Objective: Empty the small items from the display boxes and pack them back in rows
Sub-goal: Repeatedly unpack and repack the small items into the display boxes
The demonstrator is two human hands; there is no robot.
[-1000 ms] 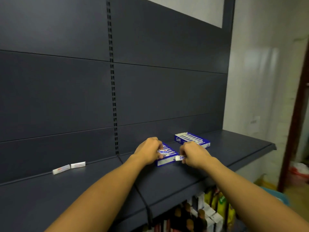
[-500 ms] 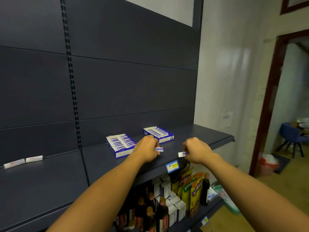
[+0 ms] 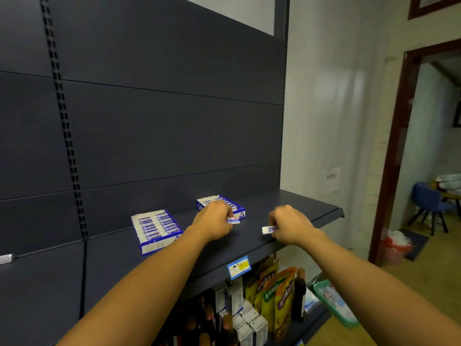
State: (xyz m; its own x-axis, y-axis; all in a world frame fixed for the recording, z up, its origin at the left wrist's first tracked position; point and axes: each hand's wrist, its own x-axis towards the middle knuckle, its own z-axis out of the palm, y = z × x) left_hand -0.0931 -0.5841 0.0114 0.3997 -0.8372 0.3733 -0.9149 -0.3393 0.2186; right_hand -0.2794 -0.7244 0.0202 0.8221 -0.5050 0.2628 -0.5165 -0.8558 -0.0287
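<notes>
The shelf [image 3: 287, 206] and the slotted back panel [image 3: 162, 131] behind it are one flat dark slate blue-grey, and on it sit two display boxes, the nearer box [image 3: 156, 231] and the farther box [image 3: 237, 208], both royal blue with white flaps and packed with white items banded in blue. The small item [image 3: 233, 221] in the left hand [image 3: 215, 221] is white with blue print and a touch of red, and the one [image 3: 269, 229] in the right hand [image 3: 291, 224] is white with a blue-purple end. Below hang a blue price tag [image 3: 239, 267] with a yellow patch, yellow-and-green packets [image 3: 274, 290] and a dark brown bottle [image 3: 298, 295], while off to the side stand a blue chair [image 3: 426, 198] and a red basket [image 3: 395, 248].
</notes>
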